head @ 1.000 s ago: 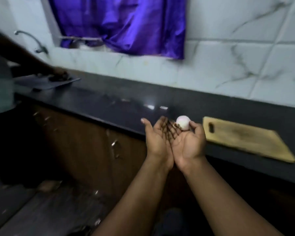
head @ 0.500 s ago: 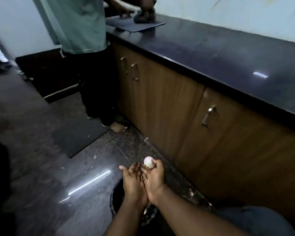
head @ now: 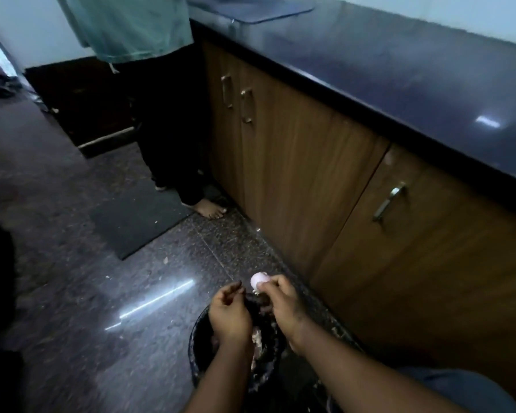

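Peeled onion [head: 257, 278]: small, round, pale pink-white.

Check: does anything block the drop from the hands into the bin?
Nothing visible does. Both the left hand and the right hand, which pinches the onion, are over the open black bin; no lid shows.

The dark speckled floor [head: 72, 293] carries a black waste bin [head: 193, 347] near the cabinet fronts, a dark mat [head: 137, 219] farther off, and a bare foot [head: 209, 210] just beside the mat. The black counter [head: 370, 70] bears a flat board [head: 251, 8] at its far end.
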Available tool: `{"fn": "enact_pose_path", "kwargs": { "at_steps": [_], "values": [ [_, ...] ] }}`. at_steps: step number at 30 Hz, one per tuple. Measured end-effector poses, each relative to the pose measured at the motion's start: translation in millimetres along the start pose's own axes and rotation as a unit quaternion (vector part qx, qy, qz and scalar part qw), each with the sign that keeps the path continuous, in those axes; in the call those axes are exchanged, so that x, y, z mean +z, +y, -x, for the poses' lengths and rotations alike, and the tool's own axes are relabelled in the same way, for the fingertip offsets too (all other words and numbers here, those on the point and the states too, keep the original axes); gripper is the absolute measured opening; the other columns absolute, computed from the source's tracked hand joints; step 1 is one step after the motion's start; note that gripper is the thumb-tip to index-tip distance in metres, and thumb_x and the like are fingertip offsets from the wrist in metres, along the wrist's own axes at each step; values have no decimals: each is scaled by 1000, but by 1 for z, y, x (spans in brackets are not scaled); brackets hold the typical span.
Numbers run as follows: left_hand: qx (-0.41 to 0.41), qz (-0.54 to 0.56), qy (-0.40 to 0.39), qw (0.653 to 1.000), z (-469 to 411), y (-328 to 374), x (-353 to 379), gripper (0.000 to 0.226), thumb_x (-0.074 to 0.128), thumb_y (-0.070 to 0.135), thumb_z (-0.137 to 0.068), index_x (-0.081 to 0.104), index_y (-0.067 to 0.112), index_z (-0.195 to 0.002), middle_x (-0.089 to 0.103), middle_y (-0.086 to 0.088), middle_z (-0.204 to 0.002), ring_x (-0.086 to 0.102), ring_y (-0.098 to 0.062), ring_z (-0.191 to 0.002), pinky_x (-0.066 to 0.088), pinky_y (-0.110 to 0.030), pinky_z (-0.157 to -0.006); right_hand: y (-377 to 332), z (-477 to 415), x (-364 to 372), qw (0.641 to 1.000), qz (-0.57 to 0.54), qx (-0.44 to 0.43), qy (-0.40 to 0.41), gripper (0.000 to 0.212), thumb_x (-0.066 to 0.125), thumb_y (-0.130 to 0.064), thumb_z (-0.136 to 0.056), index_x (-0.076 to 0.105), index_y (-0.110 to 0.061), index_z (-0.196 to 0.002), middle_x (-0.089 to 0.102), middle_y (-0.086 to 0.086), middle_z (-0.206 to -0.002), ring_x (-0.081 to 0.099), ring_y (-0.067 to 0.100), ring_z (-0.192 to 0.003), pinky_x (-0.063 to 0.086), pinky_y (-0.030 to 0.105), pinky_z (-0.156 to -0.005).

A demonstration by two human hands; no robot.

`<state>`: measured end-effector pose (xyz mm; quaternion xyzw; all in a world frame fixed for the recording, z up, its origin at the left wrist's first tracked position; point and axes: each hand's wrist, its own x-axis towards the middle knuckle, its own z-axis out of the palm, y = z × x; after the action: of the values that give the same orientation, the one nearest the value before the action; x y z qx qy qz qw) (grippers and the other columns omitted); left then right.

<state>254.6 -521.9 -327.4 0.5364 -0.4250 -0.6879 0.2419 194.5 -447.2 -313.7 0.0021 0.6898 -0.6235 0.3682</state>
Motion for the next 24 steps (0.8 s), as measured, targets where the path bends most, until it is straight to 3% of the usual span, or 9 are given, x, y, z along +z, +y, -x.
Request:
{"fn": "enact_pose_path", "kwargs": {
  "at_steps": [2, 5, 7, 12, 16, 19, 22, 24],
  "values": [
    [73, -24, -38, 996, 26, 15, 18, 21, 59, -9, -98, 74, 6, -99, 77, -16, -101, 72, -29, -92, 56, -37, -81, -19, 12, -31, 998, 43, -47, -14, 22, 68, -16, -95, 59, -1, -108, 67, 2, -87, 61, 5, -74, 49, 17, -65],
    [177, -52, -143, 972, 73, 39, 53, 24, 57, -9, -99, 75, 7, -95, 79, -1, -85, 72, -8, -81, 55, -27, -77, -62, 41, -87, 987, 82, -137, -2, 23, 72, -6, -90, 61, -2, -109, 68, 2, -93, 62, -4, -76, 50, 15, -72],
    [239, -66, -206, 947, 105, 55, 75, 26, 60, -8, -99, 76, 11, -93, 80, 2, -85, 72, -2, -78, 56, -18, -73, -92, 69, -121, 977, 87, -195, 24, 24, 75, -12, -86, 66, -10, -108, 72, 0, -96, 65, -3, -82, 51, 17, -76],
    [351, -40, -310, 883, 214, 85, 141, 9, 68, 22, -93, 77, 21, -97, 81, 5, -95, 75, -10, -88, 58, -23, -80, -160, 172, -205, 931, 87, -325, 142, 22, 76, -26, -91, 73, -18, -111, 75, -2, -107, 70, 2, -97, 54, 21, -87],
    [404, -14, -427, 809, 311, 100, 197, 18, 63, 1, -100, 74, 14, -104, 79, 8, -102, 72, -2, -92, 54, -10, -82, -195, 246, -288, 858, 119, -413, 283, 38, 79, -43, -84, 74, -27, -119, 69, -6, -114, 68, 6, -108, 54, 29, -97],
    [422, -33, -530, 735, 382, 94, 246, 17, 62, 1, -100, 72, 12, -109, 79, 3, -101, 72, -2, -96, 54, -14, -85, -203, 297, -362, 821, 111, -415, 375, 56, 85, -39, -76, 69, -23, -127, 73, -4, -113, 71, 8, -103, 58, 31, -90],
    [405, -99, -597, 685, 432, 74, 302, 17, 68, 9, -99, 73, 19, -111, 79, 5, -97, 74, -4, -90, 57, -22, -81, -199, 334, -434, 805, 127, -368, 447, 46, 89, -29, -74, 67, -26, -114, 76, -5, -99, 73, 6, -84, 61, 32, -77],
    [428, -170, -615, 640, 455, 57, 335, 18, 70, 18, -98, 74, 22, -115, 79, 8, -101, 74, -6, -94, 59, -29, -84, -192, 347, -476, 787, 158, -331, 495, 42, 90, -36, -69, 68, -27, -104, 76, -4, -94, 72, 13, -83, 61, 40, -78]
  ]
}}
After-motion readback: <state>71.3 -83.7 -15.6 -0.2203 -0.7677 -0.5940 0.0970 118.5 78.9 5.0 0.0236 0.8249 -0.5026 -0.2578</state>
